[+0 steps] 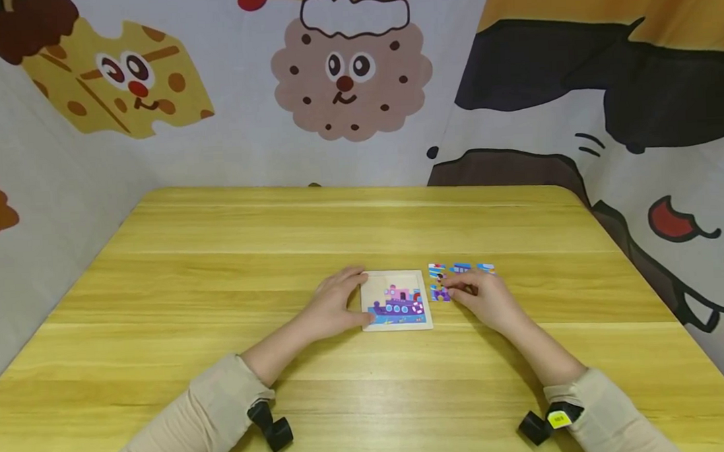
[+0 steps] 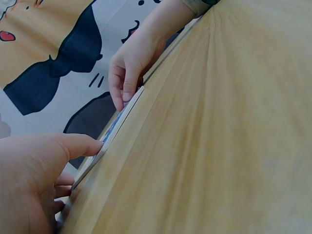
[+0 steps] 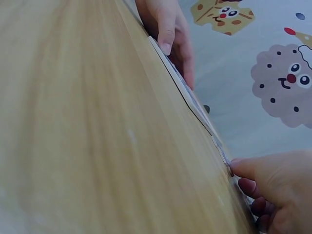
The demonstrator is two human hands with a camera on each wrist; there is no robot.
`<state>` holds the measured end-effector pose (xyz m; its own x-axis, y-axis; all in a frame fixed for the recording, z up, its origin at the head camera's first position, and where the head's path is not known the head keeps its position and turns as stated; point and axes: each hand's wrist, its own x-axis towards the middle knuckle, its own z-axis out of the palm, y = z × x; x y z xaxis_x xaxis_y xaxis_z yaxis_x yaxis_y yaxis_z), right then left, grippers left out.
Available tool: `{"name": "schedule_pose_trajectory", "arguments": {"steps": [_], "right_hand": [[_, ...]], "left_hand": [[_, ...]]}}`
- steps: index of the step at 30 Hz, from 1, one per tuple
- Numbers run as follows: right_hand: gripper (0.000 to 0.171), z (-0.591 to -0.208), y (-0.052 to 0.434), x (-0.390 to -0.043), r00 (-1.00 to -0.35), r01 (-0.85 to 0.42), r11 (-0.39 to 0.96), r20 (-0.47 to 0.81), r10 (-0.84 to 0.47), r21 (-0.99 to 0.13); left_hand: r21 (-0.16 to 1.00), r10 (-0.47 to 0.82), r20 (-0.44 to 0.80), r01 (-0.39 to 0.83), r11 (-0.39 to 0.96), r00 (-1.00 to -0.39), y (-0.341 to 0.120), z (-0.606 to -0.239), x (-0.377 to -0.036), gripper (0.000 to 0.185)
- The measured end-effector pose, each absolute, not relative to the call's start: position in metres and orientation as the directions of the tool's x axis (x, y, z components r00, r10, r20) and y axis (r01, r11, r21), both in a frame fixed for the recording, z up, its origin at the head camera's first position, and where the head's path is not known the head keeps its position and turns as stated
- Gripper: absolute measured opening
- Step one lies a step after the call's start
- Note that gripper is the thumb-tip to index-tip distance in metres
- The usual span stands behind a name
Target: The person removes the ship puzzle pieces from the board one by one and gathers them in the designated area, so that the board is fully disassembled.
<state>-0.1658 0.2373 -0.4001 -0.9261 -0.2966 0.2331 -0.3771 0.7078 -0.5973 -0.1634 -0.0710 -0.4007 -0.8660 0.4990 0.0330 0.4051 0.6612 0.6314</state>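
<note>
A square jigsaw board (image 1: 408,279) with a pale rim lies flat on the table. Puzzle pieces showing a purple and pink ship (image 1: 396,308) fill its lower and right parts; bare wood shows at the upper left. My left hand (image 1: 331,307) holds the board's left side, thumb at the near corner and fingers at the far one. Right of the board, my right hand (image 1: 491,300) pinches a purple puzzle piece (image 1: 439,295) between thumb and forefinger. In the right wrist view, the thumb of the right hand (image 3: 278,185) touches a thin piece edge; the curled fingers partly hide it.
Loose puzzle pieces (image 1: 461,268) lie beyond the right hand, partly covered by it. The wooden table (image 1: 369,387) extends around the board. A cartoon-printed cloth (image 1: 237,150) hangs behind the table and along its sides.
</note>
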Motion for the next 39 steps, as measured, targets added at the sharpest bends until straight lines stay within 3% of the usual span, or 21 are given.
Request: {"name": "schedule_pose_trajectory", "arguments": {"steps": [15, 25, 39], "right_hand": [[0.019, -0.39, 0.228, -0.158, -0.93, -0.366, 0.678, 0.242, -0.276, -0.637], [0.023, -0.387, 0.206, -0.153, -0.925, -0.374, 0.619, 0.226, -0.306, -0.691], [0.026, -0.389, 0.179, -0.16, -0.904, -0.398, 0.61, 0.18, -0.389, -0.685]], "left_hand": [[0.636, 0.499, 0.033, 0.404, 0.658, -0.866, -0.071, -0.399, -0.161, 0.078], [0.629, 0.496, 0.038, 0.407, 0.662, -0.867, -0.071, -0.399, -0.162, 0.077], [0.632, 0.491, 0.043, 0.405, 0.661, -0.87, -0.071, -0.398, -0.162, 0.077]]}}
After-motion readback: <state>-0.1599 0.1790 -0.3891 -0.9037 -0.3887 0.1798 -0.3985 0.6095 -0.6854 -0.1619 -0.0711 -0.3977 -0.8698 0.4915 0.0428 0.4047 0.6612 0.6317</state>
